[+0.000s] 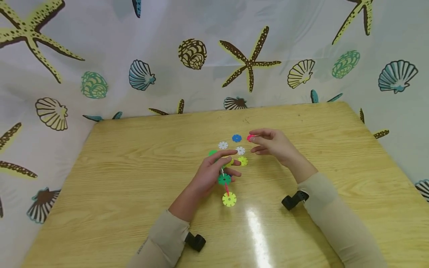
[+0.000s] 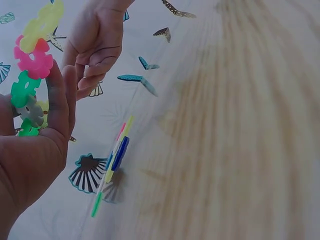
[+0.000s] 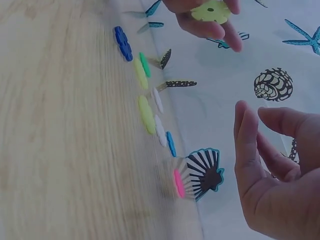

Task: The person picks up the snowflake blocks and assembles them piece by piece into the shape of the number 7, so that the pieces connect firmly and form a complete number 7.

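A chain of notched plastic discs (image 2: 33, 60) hangs from my left hand (image 1: 209, 173), with the thumb and fingers holding its upper part. Yellow, pink, green and white pieces show in it; a yellow disc (image 1: 229, 199) forms the end nearest me. Over to the right, my right hand (image 1: 273, 145) hovers near a pink disc (image 3: 179, 183) that lies on the table. Between its thumb and fingertips the right wrist view shows a gap with nothing held. Left of the pink disc lie a blue disc (image 1: 237, 138) and two white discs (image 1: 223, 145).
A yellow disc (image 1: 242, 161) and a green disc (image 1: 212, 153) lie close to the left hand, partly around its fingers. A darker blue disc (image 3: 123, 44) is on the wooden table (image 1: 134, 163). Behind hangs a shell-patterned cloth (image 1: 161, 44).
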The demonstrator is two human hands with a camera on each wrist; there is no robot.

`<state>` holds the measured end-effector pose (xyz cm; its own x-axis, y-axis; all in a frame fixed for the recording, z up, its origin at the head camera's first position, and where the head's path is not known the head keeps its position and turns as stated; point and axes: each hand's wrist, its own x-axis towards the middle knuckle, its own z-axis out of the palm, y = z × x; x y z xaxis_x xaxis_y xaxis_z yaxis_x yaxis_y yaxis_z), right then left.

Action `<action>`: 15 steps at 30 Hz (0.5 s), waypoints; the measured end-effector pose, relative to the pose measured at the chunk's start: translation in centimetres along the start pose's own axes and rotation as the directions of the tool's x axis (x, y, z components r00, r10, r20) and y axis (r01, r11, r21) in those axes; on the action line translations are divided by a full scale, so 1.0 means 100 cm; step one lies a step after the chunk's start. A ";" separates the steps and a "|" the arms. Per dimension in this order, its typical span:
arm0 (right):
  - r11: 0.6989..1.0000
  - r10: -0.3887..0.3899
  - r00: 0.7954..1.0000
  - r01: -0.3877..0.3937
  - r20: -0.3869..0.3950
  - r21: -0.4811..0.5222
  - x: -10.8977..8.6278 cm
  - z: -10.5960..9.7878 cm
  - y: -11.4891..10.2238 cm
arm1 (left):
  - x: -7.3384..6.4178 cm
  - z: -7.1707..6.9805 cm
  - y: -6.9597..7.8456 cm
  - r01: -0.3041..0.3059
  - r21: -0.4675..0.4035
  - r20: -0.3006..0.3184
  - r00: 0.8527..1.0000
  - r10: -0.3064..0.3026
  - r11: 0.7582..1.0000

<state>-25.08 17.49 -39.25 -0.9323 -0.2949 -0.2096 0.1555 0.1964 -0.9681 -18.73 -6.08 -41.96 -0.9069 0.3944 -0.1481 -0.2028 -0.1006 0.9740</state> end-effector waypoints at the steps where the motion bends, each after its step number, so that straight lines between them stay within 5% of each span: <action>1: 1.000 0.008 1.000 -0.008 -0.005 -0.006 0.001 -0.001 0.000 | 0.000 0.000 0.000 0.002 0.002 0.002 1.000 -0.002 1.000; 15: 0.983 0.066 0.991 -0.085 -0.116 -0.165 0.029 -0.005 0.004 | -0.001 -0.001 0.001 0.041 0.052 -0.013 0.999 -0.040 0.998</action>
<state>-27.90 17.23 -40.20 -0.9515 -0.1710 -0.2558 0.1780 0.3723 -0.9109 -18.72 -6.24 -41.88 -0.9028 0.3860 -0.1897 -0.2206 -0.0369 0.9747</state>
